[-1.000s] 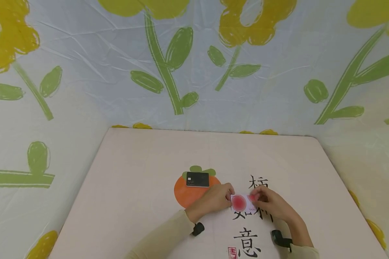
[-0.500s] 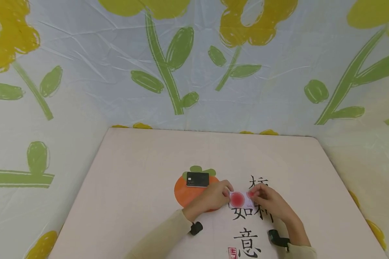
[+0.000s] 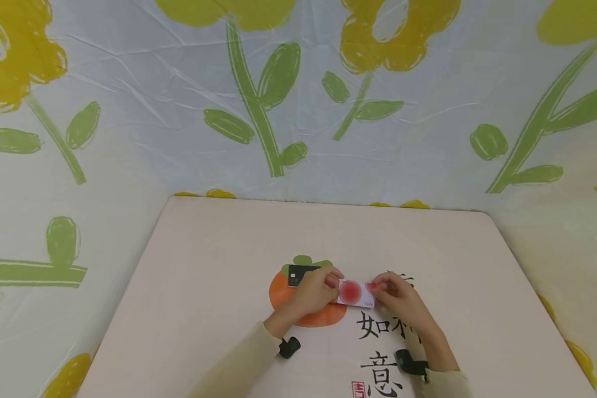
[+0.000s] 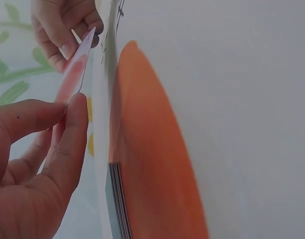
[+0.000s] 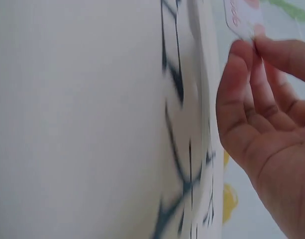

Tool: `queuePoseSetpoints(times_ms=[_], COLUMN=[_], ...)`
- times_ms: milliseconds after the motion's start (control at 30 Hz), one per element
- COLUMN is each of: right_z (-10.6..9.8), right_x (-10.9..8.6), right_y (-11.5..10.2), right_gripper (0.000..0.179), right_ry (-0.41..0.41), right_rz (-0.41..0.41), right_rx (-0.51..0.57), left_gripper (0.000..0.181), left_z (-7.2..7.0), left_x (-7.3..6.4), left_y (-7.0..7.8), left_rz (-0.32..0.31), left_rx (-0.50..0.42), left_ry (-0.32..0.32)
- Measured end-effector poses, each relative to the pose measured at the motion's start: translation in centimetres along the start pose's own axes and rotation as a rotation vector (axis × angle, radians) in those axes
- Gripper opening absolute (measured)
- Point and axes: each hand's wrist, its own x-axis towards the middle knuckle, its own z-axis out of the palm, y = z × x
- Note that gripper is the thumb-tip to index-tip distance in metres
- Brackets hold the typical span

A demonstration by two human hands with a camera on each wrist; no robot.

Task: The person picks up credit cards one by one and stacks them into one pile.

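Observation:
A white and pink card point(image 3: 356, 293) with a large red-pink circle is held up between both hands, clear of the table. The left hand point(image 3: 314, 288) pinches its left end between thumb and fingers. At the opposite end, the right hand point(image 3: 402, 298) pinches the card's corner. A stack of black cards point(image 4: 118, 199), its top one marked VIP, lies on the orange persimmon print; in the head view the left hand covers part of this stack point(image 3: 294, 275). The right wrist view shows thumb and fingertips on the corner of the pink card point(image 5: 243, 17).
The pale pink table mat point(image 3: 219, 249) carries a printed orange persimmon point(image 3: 323, 317) and black brush characters point(image 3: 378, 326) at the right. A fabric backdrop point(image 3: 179, 149) with yellow flowers and green leaves surrounds the table. Dark wrist devices point(image 3: 289, 347) sit on both wrists.
Both hands have moved left and away from the body with the pink card, from over the characters to beside the persimmon. The left hand now partly covers the black stack.

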Motion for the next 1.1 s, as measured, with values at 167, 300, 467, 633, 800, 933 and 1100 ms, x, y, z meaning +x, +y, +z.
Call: queuePoseSetpoints(times_ms=[167, 300, 467, 633, 800, 933, 1100], right_z=[1.4, 2.6, 4.0, 5.4, 6.6, 7.4, 8.1], right_x=[1.5, 2.6, 3.8, 5.0, 6.2, 6.8, 7.6], right_y=[-0.5, -1.4, -2.6, -3.5, -3.9, -3.9, -4.1], right_gripper=[0.021, 0.021, 0.022, 0.023, 0.024, 0.022, 0.019], right_ry=[0.025, 0.025, 0.018, 0.011, -0.002, 0.001, 0.004], right_rz=[-0.007, -0.010, 0.004, 0.028, 0.048, 0.048, 0.039], right_rx=[0.024, 0.031, 0.075, 0.111, 0.110, 0.100, 0.084], left_gripper=[0.028, 0.028, 0.027, 0.028, 0.029, 0.029, 0.028], left_z=[-1.9, -3.6, -5.5, -6.9, -8.2, -9.0, -9.7], left_x=[-0.4, -0.9, -1.3, -1.7, -2.1, -2.2, -2.1], left_y=[-0.2, -0.4, -0.9, -1.6, -2.0, -2.4, -3.0], left_rz=[-0.002, -0.022, -0.031, -0.038, -0.053, -0.056, -0.053], left_rx=[-0.065, -0.084, -0.039, -0.039, -0.017, 0.006, 0.092], left_ry=[0.038, 0.049, 0.079, 0.108, 0.131, 0.148, 0.180])
